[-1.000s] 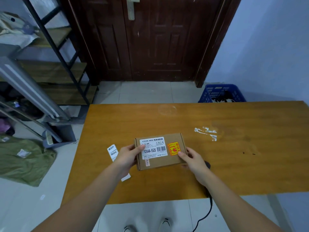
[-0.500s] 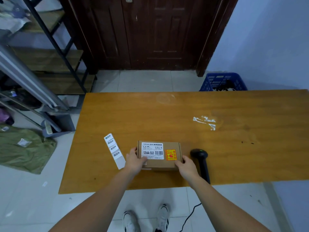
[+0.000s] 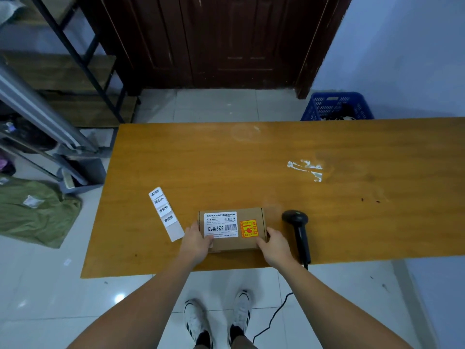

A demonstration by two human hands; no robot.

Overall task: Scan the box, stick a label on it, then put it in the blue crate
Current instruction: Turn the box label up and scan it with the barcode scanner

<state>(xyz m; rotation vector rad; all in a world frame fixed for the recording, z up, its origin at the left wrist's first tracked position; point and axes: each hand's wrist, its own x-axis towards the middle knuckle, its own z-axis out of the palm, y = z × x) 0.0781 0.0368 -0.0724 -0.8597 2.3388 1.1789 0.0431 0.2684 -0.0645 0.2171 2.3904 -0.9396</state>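
Box flat on surface near its front edge, left hand and right hand clasping opposite ends, apparently lightly; scanner just right, label strip left.

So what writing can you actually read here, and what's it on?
"12V4A 48W": top line of the white label on the box.
"12V4A-5525": same label, beside its barcode.
"退回件": on each sticker of the strip.
Orange sticker and the label's small print: too blurred.
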